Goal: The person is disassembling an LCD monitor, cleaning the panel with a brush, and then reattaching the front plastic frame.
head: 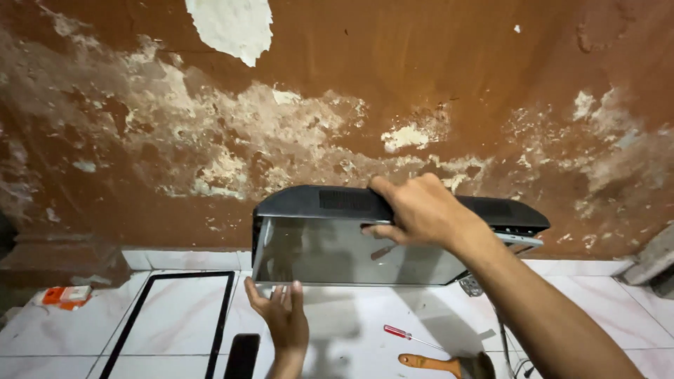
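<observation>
A flat screen monitor point(337, 249) with a black back shell stands tilted on a white tiled floor, leaning toward a worn brown wall. My right hand point(414, 210) grips its top edge near the middle, fingers curled over the front of the glass. My left hand point(281, 316) is open, palm up, with its fingertips touching the lower left edge of the screen. The screen's glass reflects the floor and my hands.
A black rectangular bezel frame point(133, 323) lies flat on the floor at the left. A dark phone-like slab point(242, 356) lies below it. A red-handled screwdriver point(404, 335) and an orange-handled brush point(442, 365) lie at the front right. An orange and white object point(67, 295) sits far left.
</observation>
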